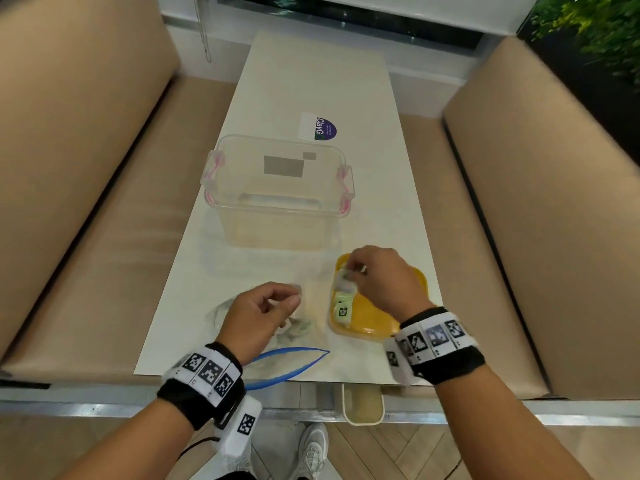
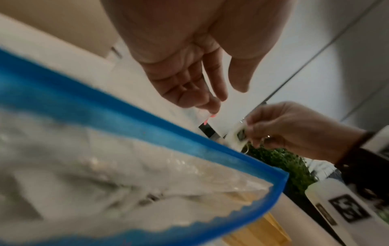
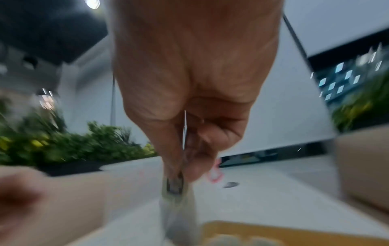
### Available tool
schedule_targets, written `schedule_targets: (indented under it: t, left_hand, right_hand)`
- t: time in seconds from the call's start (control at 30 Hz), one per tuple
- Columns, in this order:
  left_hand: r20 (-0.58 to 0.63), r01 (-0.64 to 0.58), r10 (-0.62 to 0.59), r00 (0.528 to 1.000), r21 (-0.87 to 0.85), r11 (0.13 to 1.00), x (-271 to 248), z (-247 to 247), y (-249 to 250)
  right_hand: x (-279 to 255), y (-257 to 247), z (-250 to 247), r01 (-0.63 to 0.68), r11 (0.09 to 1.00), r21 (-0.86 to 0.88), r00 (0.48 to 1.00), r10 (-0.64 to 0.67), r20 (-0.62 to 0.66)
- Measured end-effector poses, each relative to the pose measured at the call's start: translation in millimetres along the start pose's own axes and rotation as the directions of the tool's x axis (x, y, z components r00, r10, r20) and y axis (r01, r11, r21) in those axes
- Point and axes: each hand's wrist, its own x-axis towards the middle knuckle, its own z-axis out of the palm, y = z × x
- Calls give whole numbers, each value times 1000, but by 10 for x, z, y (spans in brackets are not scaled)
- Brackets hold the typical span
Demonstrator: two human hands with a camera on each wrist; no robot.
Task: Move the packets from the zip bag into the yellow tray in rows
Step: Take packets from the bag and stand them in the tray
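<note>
The right hand [image 1: 377, 277] pinched a packet [image 1: 343, 276] by its top, long axis hanging down over the far end of the yellow tray [image 1: 372, 317]. The row [image 1: 343, 304] lay just nearer. The left hand [image 1: 259, 313], loosely curled and seemingly empty, hovered over the zip bag [image 1: 291, 362] on the counter [image 1: 311, 81].

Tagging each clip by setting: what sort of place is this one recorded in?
Probably a cafe or restaurant booth, not a home kitchen: a long pale table runs between two tan padded bench seats up to a window sill, with a green plant wall beside it.
</note>
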Motion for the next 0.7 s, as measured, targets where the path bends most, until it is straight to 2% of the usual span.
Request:
schedule_targets:
  t: [0.1,0.17,0.27,0.47,0.7]
  left_hand:
    - [103,-52,27,994,246,968,-185,-165,38]
    - [200,-81,0,980,400,913,-348,-275,40]
    - [308,-129,-53,950,541,831,-593,-370,-11]
    - [350,-169,-119,929,688,706,-870,-355,-135]
    - [349,-156,-156,924,717,679,-899,-278,-185]
  right_hand:
    - [55,389,-86,-165,985,-59,986,165,1]
    - [83,525,-61,-211,974,-79,976,214,31]
    - [128,640,14,-251,964,-82,965,256,57]
    - [243,683,176,-246,961,-126,962,257,86]
    - [342,645,222,-276,954,-122,958,282,41]
